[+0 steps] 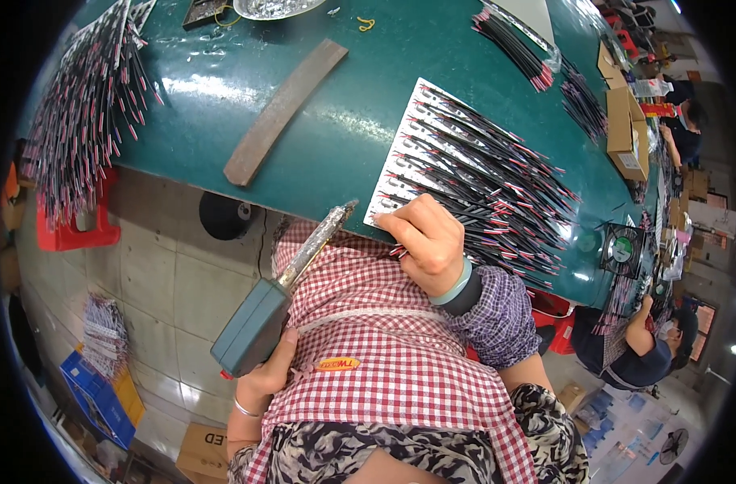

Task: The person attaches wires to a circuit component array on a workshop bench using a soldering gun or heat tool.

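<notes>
My left hand (273,367) grips a soldering gun (255,327) with a blue-green body and a long metal barrel. Its tip points up and right, just left of a white circuit board panel (390,169), not touching it. Rows of black wires (497,173) with red and white ends run rightward from the panel. At the panel's near left corner, my right hand (428,242) has its thumb and index finger pinched together. Wire ends poke out beneath its fingers, so it seems to hold a wire; the fingers hide most of it.
A brown flat bar (287,113) lies on the green table (199,48). Wired panels (102,105) are heaped at the far left, above a red stool (82,230). A metal dish (278,6) is at the back. Co-workers (638,347) sit right, near a cardboard box (626,133).
</notes>
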The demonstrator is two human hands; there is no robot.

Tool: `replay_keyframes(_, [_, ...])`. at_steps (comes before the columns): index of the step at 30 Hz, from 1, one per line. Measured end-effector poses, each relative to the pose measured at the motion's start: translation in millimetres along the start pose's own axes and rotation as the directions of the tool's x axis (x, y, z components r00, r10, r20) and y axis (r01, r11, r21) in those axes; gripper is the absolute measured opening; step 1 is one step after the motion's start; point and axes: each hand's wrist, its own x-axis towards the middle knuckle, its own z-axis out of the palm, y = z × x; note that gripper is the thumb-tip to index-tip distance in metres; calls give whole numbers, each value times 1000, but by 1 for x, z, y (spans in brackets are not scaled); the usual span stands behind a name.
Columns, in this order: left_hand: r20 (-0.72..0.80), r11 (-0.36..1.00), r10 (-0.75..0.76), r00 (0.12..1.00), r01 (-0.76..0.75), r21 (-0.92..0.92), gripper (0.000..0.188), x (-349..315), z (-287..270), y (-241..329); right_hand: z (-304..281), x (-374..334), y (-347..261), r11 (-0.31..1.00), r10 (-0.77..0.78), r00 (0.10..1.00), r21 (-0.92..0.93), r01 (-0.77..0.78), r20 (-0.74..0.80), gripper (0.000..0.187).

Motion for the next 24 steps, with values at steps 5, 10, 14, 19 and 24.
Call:
replay_keyframes(5, [-110, 977, -157, 982, 138, -159, 46, -1, 4, -11, -15, 2, -5, 1000, -18, 997, 7, 18, -72, 58])
replay_keyframes(10, [-202, 936, -254, 946, 187, -300, 45, 26, 11, 4, -78, 3, -22, 941, 318, 901, 214, -262, -294, 48])
replay_keyframes(14, [-267, 933, -247, 932, 154, -326, 50, 39, 9, 14, -150, 25, -10, 941, 305, 817, 24, -338, -489, 32])
replay_keyframes(19, [-232, 939, -178, 956, 95, -330, 45, 55, 16, 27, -160, 82, 104, 910, 124, 907, -317, -265, -402, 24])
replay_keyframes(24, [-305, 936, -209, 929, 99, -338, 57, 64, 24, 39, -132, 122, 195, 904, 159, 973, -373, -211, -166, 69])
